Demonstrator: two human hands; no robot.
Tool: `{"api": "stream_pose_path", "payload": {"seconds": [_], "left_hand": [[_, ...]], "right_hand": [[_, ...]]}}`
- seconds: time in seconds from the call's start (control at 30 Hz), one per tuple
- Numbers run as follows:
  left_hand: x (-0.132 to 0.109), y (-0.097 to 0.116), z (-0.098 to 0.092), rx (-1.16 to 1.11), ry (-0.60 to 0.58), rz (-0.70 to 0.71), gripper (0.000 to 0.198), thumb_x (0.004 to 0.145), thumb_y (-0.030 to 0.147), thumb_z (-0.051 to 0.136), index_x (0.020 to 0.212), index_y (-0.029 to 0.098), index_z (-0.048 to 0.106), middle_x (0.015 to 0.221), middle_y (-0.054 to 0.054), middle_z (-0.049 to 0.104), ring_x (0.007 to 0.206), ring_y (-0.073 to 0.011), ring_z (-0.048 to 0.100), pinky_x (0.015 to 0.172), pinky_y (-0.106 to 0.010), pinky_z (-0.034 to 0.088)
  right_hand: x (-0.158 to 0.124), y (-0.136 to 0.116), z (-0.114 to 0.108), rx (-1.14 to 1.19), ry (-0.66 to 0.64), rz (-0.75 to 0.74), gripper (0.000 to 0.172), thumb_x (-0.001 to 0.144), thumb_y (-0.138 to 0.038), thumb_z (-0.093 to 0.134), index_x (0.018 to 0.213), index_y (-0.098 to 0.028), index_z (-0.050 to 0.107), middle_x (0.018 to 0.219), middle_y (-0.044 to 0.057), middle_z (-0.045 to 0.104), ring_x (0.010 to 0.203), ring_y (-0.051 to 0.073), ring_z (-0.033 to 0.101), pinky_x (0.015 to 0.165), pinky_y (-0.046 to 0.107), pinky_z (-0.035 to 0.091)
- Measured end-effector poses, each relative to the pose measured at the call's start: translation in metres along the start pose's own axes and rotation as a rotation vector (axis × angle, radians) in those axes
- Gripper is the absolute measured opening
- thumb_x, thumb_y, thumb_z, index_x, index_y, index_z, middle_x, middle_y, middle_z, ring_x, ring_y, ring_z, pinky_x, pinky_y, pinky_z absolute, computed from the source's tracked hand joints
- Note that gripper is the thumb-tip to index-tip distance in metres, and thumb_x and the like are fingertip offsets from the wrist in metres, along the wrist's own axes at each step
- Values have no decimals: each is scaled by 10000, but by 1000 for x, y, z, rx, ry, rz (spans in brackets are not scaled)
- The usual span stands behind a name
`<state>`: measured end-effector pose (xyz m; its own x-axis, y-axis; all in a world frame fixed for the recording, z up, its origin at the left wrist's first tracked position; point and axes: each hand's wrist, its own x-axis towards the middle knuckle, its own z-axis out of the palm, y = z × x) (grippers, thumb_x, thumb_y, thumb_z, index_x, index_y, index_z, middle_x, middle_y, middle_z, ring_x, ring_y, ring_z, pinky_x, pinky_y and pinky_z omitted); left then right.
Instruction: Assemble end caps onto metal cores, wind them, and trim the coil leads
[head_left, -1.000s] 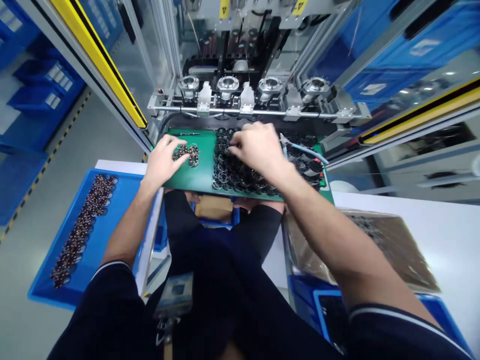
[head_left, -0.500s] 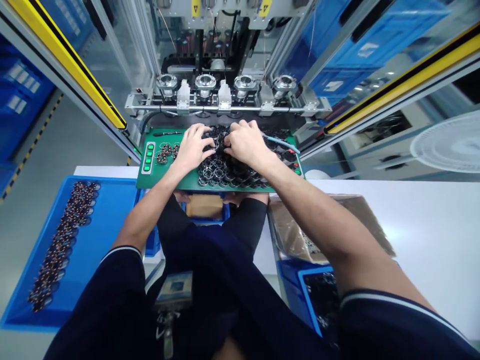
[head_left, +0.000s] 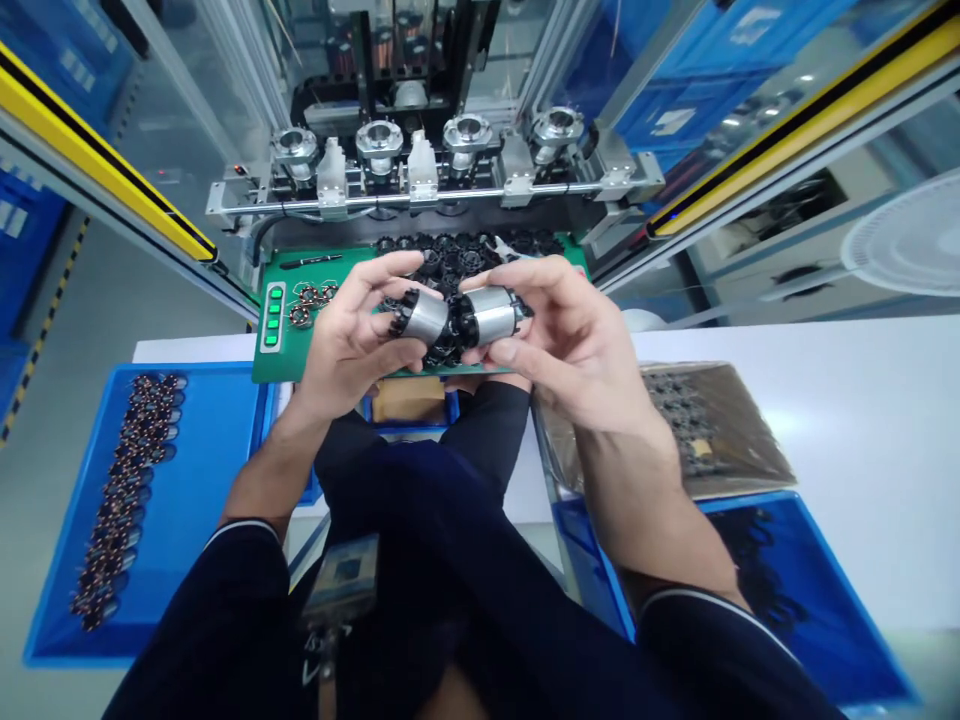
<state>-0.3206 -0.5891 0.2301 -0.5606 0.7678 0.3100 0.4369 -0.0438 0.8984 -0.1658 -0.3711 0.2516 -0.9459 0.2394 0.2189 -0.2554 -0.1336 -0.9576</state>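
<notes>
My left hand (head_left: 341, 330) pinches a stator core (head_left: 425, 318), a short silvery cylinder with a black toothed plastic end, between thumb and fingers. A second stator core (head_left: 495, 314), with black plastic at both ends, is gripped in my right hand (head_left: 574, 335). The two cores are tilted with their black ends close together; whether they touch I cannot tell. Beneath them, many black ring-shaped parts (head_left: 450, 262) cover much of the green work plate (head_left: 289, 365). A few copper-wound rings (head_left: 301, 314) lie on the plate, left of my left hand.
Behind the plate stands a machine with several round metal fixtures (head_left: 381, 140) on a rail. Green-lit buttons (head_left: 273, 318) and a black pen (head_left: 310, 260) are at left. A blue tray (head_left: 214, 480) holds wound parts; at right are a brown-lined box (head_left: 739, 440) and a blue bin (head_left: 847, 600).
Both hands have risen from the pile of black parts towards me, and each now shows a stator core in its fingers. The camera view has shifted slightly.
</notes>
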Motion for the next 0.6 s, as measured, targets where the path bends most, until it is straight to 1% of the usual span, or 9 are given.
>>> {"api": "stream_pose_path", "payload": {"seconds": [0.07, 0.13, 0.2, 0.27, 0.3, 0.33, 0.4, 0.47, 0.6], "left_hand": [[-2, -1, 0, 64, 20, 25, 728, 1200, 987, 554, 1662, 425, 551, 1513, -45, 817, 819, -175, 893, 585, -299, 704], [-7, -5, -6, 81, 120, 44, 743, 1129, 996, 704, 1565, 394, 693, 1457, -37, 848, 818, -182, 890, 580, -298, 711], [-18, -12, -17, 78, 265, 60, 684, 1003, 835, 980, 1459, 353, 816, 1365, -30, 887, 978, -244, 940, 706, -341, 788], [-34, -21, -34, 135, 390, 44, 666, 799, 528, 1163, 1376, 329, 896, 1291, -18, 928, 1164, -312, 960, 924, -434, 841], [-42, -28, -44, 208, 447, 14, 674, 715, 441, 1170, 1334, 333, 924, 1251, -10, 945, 1133, -315, 961, 986, -477, 838], [-50, -37, -54, 310, 469, -56, 638, 709, 426, 1140, 1311, 347, 944, 1229, -3, 955, 1052, -298, 952, 1026, -512, 825], [-64, -59, -72, 475, 475, -197, 585, 729, 524, 1090, 1282, 382, 968, 1144, 5, 943, 848, -285, 896, 992, -587, 810], [-74, -86, -83, 556, 451, -286, 560, 748, 604, 1048, 1264, 399, 970, 1096, 5, 911, 781, -297, 868, 967, -616, 791], [-84, -138, -86, 640, 416, -365, 569, 770, 644, 973, 1238, 321, 942, 975, -16, 857, 773, -315, 867, 889, -546, 764]], "right_hand": [[-11, -2, -3, -23, 76, 14, 541, 975, -562, 1111, 1358, -365, 785, 1523, 20, 864, 959, 204, 906, 885, 382, 846], [-26, -3, -15, -75, 174, -11, 590, 977, -720, 1072, 1343, -373, 766, 1446, 33, 880, 895, 224, 885, 768, 395, 826], [-45, -3, -37, -178, 283, -70, 580, 1022, -745, 1023, 1417, -409, 762, 1401, 26, 882, 813, 208, 844, 682, 379, 779], [-68, -3, -70, -369, 417, -135, 562, 1051, -663, 1021, 1501, -438, 772, 1427, 31, 869, 837, 208, 832, 721, 390, 775], [-80, -2, -89, -490, 494, -154, 563, 1053, -629, 1022, 1524, -436, 782, 1447, 44, 858, 886, 220, 838, 778, 410, 787], [-92, 0, -109, -621, 575, -161, 553, 1054, -611, 1018, 1526, -420, 799, 1459, 62, 845, 929, 233, 841, 837, 435, 794], [-113, 10, -148, -865, 716, -137, 510, 1059, -596, 983, 1490, -363, 844, 1441, 103, 826, 939, 245, 827, 889, 474, 790], [-127, 32, -180, -1030, 817, -35, 562, 1050, -581, 923, 1534, -308, 843, 1456, 140, 814, 897, 242, 807, 867, 489, 778], [-129, 96, -213, -1089, 875, 206, 669, 984, -572, 833, 1537, -197, 809, 1449, 207, 853, 903, 277, 835, 835, 484, 776]]}}
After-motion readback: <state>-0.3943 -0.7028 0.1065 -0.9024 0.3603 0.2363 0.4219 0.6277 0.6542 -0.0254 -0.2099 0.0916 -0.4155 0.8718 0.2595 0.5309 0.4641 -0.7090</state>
